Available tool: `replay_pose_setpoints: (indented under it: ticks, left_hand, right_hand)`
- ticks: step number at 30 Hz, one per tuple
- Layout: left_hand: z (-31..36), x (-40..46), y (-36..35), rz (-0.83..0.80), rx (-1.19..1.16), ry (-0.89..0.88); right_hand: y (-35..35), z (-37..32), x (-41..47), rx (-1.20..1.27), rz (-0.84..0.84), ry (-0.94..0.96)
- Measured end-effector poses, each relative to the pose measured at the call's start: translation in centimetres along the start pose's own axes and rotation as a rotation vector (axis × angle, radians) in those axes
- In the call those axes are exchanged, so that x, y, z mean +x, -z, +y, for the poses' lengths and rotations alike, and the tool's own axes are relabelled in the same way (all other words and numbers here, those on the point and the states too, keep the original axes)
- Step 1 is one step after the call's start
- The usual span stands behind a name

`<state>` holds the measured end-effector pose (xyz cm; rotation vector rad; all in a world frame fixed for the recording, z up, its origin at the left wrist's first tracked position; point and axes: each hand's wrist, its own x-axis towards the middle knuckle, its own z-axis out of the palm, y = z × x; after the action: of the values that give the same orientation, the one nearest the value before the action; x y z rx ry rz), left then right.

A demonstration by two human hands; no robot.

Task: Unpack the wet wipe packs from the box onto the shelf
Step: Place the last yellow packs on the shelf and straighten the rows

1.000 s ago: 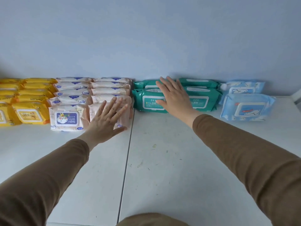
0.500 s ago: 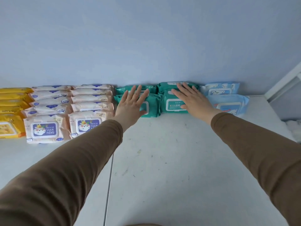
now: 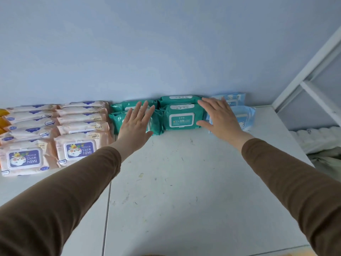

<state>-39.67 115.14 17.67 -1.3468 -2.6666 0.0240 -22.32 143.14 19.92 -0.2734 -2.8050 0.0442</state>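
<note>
Wet wipe packs stand in rows against the back wall of the white shelf [image 3: 184, 182]. Peach baby-wipe packs [image 3: 77, 148] fill the left, with yellow packs [image 3: 2, 119] at the frame's edge. Teal packs [image 3: 181, 117] sit in the middle and light blue packs [image 3: 245, 117] on the right. My left hand [image 3: 136, 124] lies flat with straight fingers on the left teal packs [image 3: 118, 119]. My right hand [image 3: 219, 115] rests flat with spread fingers over the blue packs, its thumb beside the right teal pack. The box is out of view.
A white metal frame [image 3: 311, 74] rises at the shelf's right end, with crumpled pale cloth [image 3: 321, 141] beyond it. A seam [image 3: 108, 209] runs front to back through the shelf boards. The blue wall stands close behind the packs.
My left hand moved from the peach packs to the left teal packs. My right hand slid right, from the teal packs to the blue ones. The view shifted right.
</note>
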Motion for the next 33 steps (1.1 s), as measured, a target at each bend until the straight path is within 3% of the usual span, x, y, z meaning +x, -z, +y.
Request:
replay_pose_setpoints:
  ticks: [6,12,17,23,27,33]
  left_hand:
    - [3.3,0.6,0.1,0.002,-0.056,-0.072]
    - [6.6,4.6,1.3,-0.029,-0.045,-0.128]
    - [8.4,7.2,1.0,-0.166,-0.031,-0.13]
    - [8.8,7.3,0.5,-0.18,-0.017,-0.109]
    - [8.6,7.4,2.1,-0.252,0.024,-0.137]
    - [8.9,3.4,4.3,-0.109,-0.112,-0.163]
  right_hand:
    - [2.1,7.7,-2.9,-0.07,-0.266,-0.146]
    - [2.0,8.6,-1.2,-0.132,-0.424,-0.072]
    - [1.8,8.5,-1.0,-0.096,-0.401,-0.094]
    - [1.7,7.3,-0.1,-0.268,-0.367,-0.041]
    - [1.9,7.0,-1.4,-0.25,-0.351,-0.086]
    - [2.5,2.8,-3.8,-0.082,-0.234,-0.3]
